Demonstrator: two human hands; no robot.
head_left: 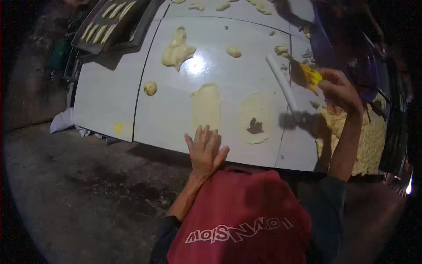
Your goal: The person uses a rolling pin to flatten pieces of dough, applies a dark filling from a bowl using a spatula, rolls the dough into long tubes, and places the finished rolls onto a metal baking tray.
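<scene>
My left hand (203, 151) lies flat with fingers spread, its fingertips at the near end of a thin, flattened strip of pale dough (206, 105). In my right hand (345, 91), raised at the right, is a yellow plastic scraper (313, 78) with brown smears on it. Between the hands a second flattened dough piece (256, 108) carries a dab of dark brown filling (255, 127) near its close end. A white rolling pin (281, 83) lies slanted to the right of that piece, left of the scraper.
A big dough lump (176, 52) and small dough balls (150, 88) sit on the white tiled table (105, 94). Dough strips fill a dark tray (123, 33) at far left. Beside my right forearm is a tan, brown-smeared slab (367, 138); beyond it, a purple container (336, 37).
</scene>
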